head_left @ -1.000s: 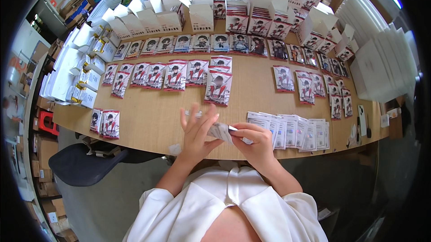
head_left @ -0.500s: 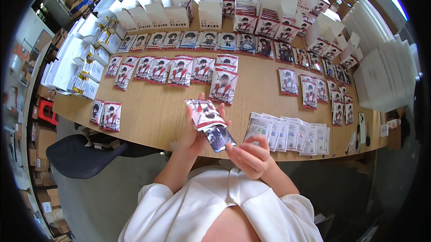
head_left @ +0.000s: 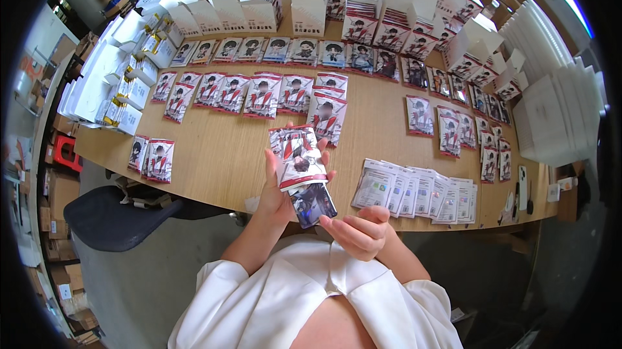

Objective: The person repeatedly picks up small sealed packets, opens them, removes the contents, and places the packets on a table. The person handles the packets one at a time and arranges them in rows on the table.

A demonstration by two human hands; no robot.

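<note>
Left hand (head_left: 280,190) grip closed on fanned card packs (head_left: 299,158), above near surface (head_left: 220,161) edge. Right hand (head_left: 358,231) loosely curled, pinching dark card (head_left: 313,203). Risk: fan slipped, packs scattered.

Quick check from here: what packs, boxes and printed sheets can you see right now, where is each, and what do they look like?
Card packs: fanned in the left hand, red and white, glossy.
Dark card: below the fan, by the right hand.
Rows of packs: flat on the wooden table, red-white.
Open boxes: far edge, white, flaps up.
Pale sleeves: overlapping row at right.
Flat white sheets: stacked far right.
</note>
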